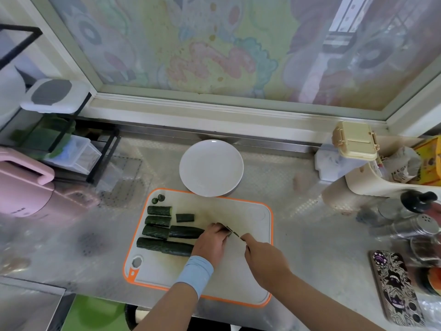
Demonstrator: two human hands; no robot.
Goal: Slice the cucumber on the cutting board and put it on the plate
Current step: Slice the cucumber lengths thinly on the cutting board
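Several dark green cucumber pieces (158, 220) lie in rows on the left half of the white, orange-rimmed cutting board (250, 216). Two small end caps (158, 199) sit at its far left corner. My left hand (211, 242) presses down on a cucumber piece that is mostly hidden under its curled fingers. My right hand (263, 255) grips a knife (232, 231), whose blade stands just right of my left fingertips. A white plate (211, 167) sits beyond the board, with nothing on it.
A pink appliance (21, 185) and a black wire rack (71, 149) stand at the left. Jars and shakers (417, 223), a beige container (355, 140) and a patterned phone (396, 287) crowd the right side. A window sill runs behind the plate.
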